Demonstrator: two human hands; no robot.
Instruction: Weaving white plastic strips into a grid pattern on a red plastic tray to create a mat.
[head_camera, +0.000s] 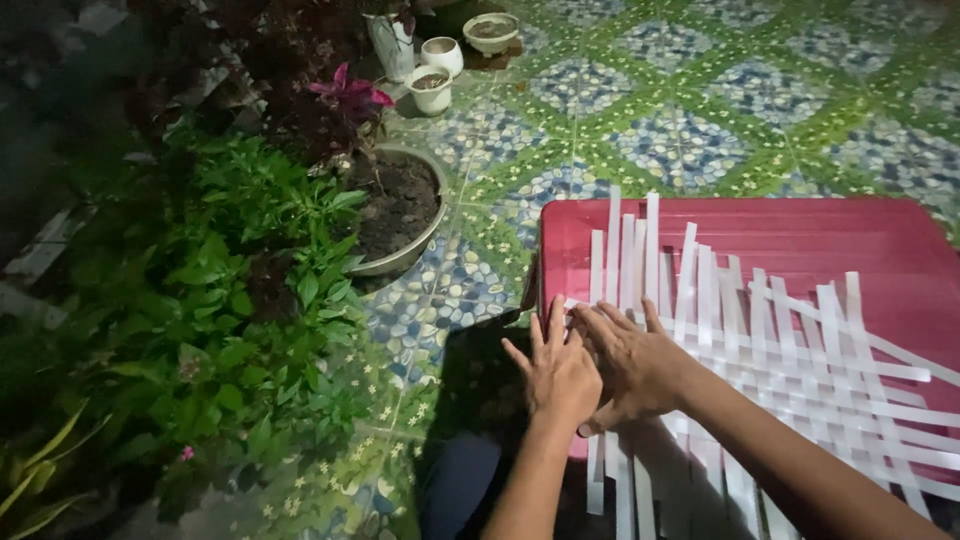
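Both forearms come in from the near edge and angle up toward the middle, the right one running in from the near right corner and the left one rising almost straight from the bottom. The left hand lies flat with fingers spread and loose, palm down, fingertips pointing far, resting right at the left edge of the woven white strips. The right hand sits just beside it, touching it, also palm down with fingers stretched out and pressed onto the strips near that same left edge. Neither hand is clenched, and neither seems to pinch a strip, though the fingertips are partly hidden so I can't be fully sure.

The strips are a flat mat of white bands crossing over and under each other, loose ends sticking out far, right and near. It lies on a red counter filling the right side of the scene.

Left of that, on the patterned tile floor, there's a big pot of soil with a reddish plant, leafy green plants at the left, and small white pots at the far side
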